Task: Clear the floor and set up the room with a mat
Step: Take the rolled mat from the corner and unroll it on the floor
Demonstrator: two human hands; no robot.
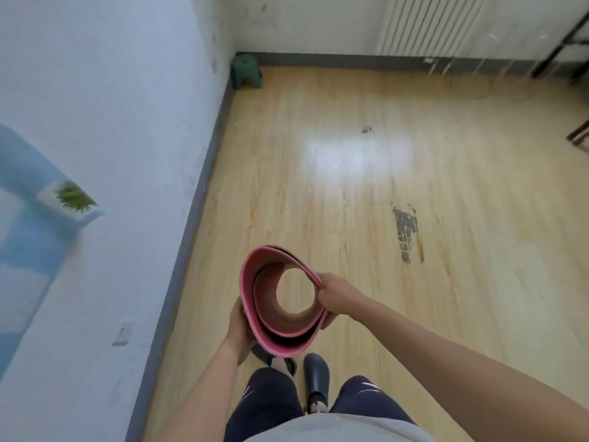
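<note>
A rolled pink mat stands on end in front of me, and I look down through its open core to the wooden floor. My left hand cups the roll's outer left side low down. My right hand grips the loose outer edge on the right, fingers curled round the layers. My legs and dark slippers show just below the roll.
A white wall with a grey skirting runs along the left. A small green stool sits in the far corner. A white radiator hangs on the back wall, dark furniture legs stand at far right. Scuffed patches mark the floor.
</note>
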